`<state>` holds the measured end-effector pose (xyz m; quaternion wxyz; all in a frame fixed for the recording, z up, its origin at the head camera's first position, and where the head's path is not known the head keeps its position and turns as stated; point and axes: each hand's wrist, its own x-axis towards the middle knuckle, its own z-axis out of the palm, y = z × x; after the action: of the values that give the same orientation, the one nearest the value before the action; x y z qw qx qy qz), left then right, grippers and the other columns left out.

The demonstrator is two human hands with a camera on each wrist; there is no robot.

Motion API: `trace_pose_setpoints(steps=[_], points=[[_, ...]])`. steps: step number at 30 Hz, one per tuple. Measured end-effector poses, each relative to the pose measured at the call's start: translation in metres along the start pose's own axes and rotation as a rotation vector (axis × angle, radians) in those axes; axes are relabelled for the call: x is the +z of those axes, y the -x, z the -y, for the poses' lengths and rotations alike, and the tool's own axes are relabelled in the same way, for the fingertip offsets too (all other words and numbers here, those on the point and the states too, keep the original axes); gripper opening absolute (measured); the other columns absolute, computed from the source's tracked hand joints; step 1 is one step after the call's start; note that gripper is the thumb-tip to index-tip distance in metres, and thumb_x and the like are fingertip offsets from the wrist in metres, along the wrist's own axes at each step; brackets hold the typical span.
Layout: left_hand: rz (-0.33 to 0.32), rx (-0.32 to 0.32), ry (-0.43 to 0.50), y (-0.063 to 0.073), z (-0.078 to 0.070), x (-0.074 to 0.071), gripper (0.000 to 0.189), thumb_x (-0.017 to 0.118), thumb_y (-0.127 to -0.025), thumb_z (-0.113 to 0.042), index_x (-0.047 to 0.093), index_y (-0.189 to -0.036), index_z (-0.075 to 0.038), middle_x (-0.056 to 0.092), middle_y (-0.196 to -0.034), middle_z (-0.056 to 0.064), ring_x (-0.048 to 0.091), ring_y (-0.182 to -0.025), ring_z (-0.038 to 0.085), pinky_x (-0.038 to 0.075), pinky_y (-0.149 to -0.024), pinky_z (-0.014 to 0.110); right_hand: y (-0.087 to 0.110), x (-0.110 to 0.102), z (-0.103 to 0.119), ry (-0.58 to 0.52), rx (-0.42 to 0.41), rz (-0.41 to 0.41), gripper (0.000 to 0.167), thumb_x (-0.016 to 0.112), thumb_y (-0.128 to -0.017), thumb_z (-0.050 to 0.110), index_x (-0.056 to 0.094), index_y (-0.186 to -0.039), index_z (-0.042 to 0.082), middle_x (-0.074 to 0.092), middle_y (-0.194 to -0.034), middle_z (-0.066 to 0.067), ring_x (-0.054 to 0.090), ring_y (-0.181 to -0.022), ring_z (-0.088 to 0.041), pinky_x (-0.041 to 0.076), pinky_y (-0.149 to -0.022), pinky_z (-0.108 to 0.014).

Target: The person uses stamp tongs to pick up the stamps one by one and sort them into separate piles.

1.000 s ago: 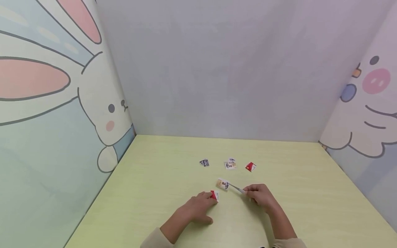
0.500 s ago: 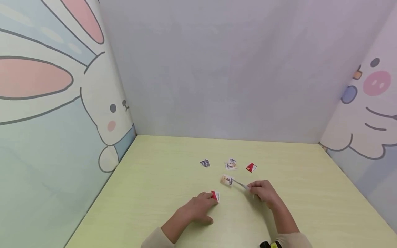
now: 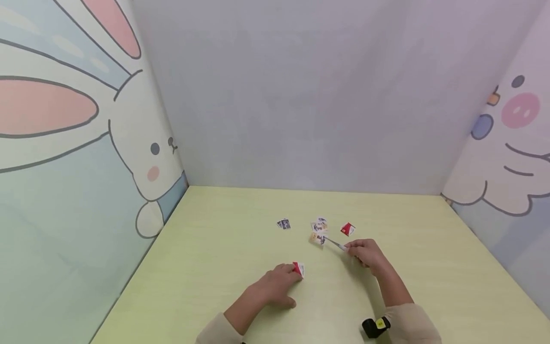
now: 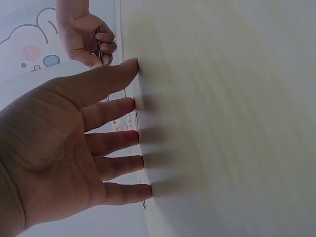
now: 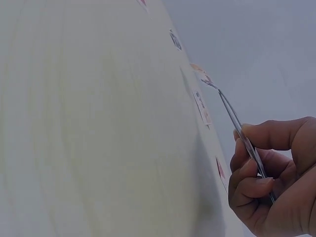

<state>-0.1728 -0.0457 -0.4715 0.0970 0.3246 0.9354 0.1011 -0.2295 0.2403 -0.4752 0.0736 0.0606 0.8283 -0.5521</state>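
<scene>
My right hand (image 3: pixel 365 252) pinches a pair of metal tweezers (image 5: pixel 240 131) between thumb and curled fingers. The tips of the tweezers grip one corner of a small orange-and-white printed sticker (image 3: pixel 318 238), raised off the table in the right wrist view. Just beyond it lies a small pile of similar printed stickers (image 3: pixel 320 224). My left hand (image 3: pixel 277 286) rests on the table with its fingers straight and spread. Its fingertips lie on a red-and-white sticker (image 3: pixel 298 269), partly covering it.
At the back lie dark printed stickers (image 3: pixel 284 224), left of the pile, and another red-and-white sticker (image 3: pixel 347 229) to its right. A black wrist camera (image 3: pixel 375 327) sits at the right sleeve. Cartoon-printed walls enclose the yellow table (image 3: pixel 193 248).
My right hand has carried the sticker in the tweezers away from me and slightly right, up to the near edge of the printed pile. My left hand has stayed in place.
</scene>
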Motion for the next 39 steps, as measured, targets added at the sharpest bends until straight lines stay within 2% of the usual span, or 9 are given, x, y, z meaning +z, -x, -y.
trace_pose_setpoints(steps=[7, 19, 32, 39], points=[[0.011, -0.011, 0.025, -0.001, -0.001, -0.002, 0.051, 0.078, -0.073, -0.033, 0.062, -0.119, -0.019, 0.051, -0.127, 0.001, 0.044, -0.118, 0.019, 0.044, -0.09, 0.037, -0.011, -0.001, -0.001, 0.001, 0.018, -0.008, 0.018, 0.057, -0.085, 0.003, 0.066, -0.097, -0.006, 0.048, -0.058, -0.003, 0.035, -0.046, -0.011, 0.029, -0.042, -0.024], [0.009, -0.019, 0.026, 0.0, -0.001, -0.003, 0.051, 0.078, -0.073, -0.033, 0.062, -0.119, -0.019, 0.051, -0.126, 0.0, 0.045, -0.117, 0.019, 0.044, -0.089, 0.037, -0.026, 0.003, 0.0, -0.022, -0.004, -0.029, 0.018, 0.057, -0.084, 0.002, 0.066, -0.096, -0.008, 0.045, -0.053, 0.0, 0.035, -0.044, -0.009, 0.03, -0.042, -0.024], [0.015, -0.019, 0.022, -0.001, 0.0, -0.002, 0.051, 0.079, -0.072, -0.034, 0.062, -0.118, -0.019, 0.051, -0.125, -0.001, 0.044, -0.117, 0.019, 0.044, -0.088, 0.038, -0.028, 0.007, 0.005, -0.007, 0.016, -0.043, 0.023, 0.057, -0.084, 0.003, 0.063, -0.101, -0.011, 0.053, -0.062, -0.004, 0.037, -0.045, -0.009, 0.033, -0.043, -0.025], [0.01, -0.027, 0.012, -0.002, -0.001, 0.0, 0.05, 0.078, -0.072, -0.035, 0.062, -0.117, -0.021, 0.051, -0.125, -0.002, 0.044, -0.117, 0.019, 0.045, -0.086, 0.042, -0.027, 0.007, 0.005, 0.022, 0.025, -0.065, 0.024, 0.057, -0.085, 0.004, 0.063, -0.101, -0.011, 0.051, -0.059, -0.003, 0.037, -0.044, -0.009, 0.033, -0.043, -0.025]])
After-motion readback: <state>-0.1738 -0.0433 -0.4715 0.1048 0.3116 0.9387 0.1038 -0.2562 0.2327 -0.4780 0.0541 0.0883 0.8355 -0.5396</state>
